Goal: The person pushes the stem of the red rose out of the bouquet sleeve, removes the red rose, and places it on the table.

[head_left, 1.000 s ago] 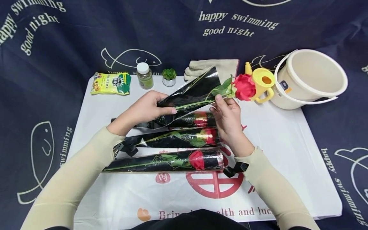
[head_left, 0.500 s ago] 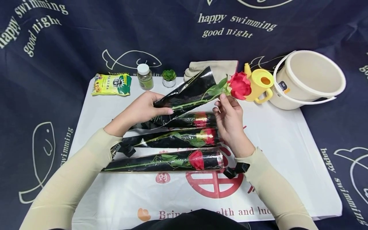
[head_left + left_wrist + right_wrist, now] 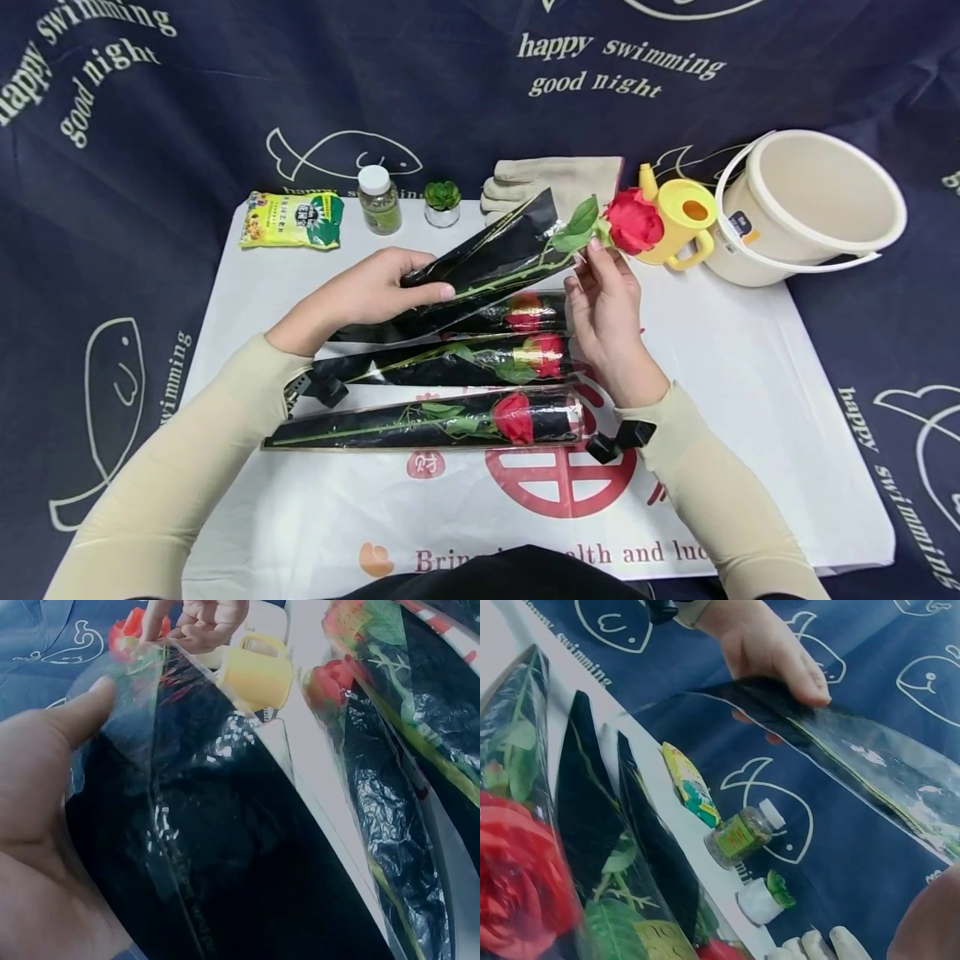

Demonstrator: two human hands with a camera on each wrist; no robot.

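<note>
In the head view my left hand grips the narrow part of a black, clear-fronted flower sleeve, thumb on the clear front. A red rose has its stem along the sleeve, its bloom and a leaf out past the wide mouth. My right hand pinches the stem just under the bloom. The left wrist view shows the sleeve's dark back beside the left palm. Below the held sleeve lie three wrapped roses, the near one, the middle one and the far one, partly covered by it.
Along the table's back edge stand a yellow-green packet, a white-capped jar and a small potted succulent. Farther right are work gloves, a yellow watering can and a cream bucket, close behind the rose bloom.
The sleeve's mouth has sunk slightly, and the left hand has shifted a little left. My right hand has moved slightly right with the stem; the bloom went left, then partly back right.
</note>
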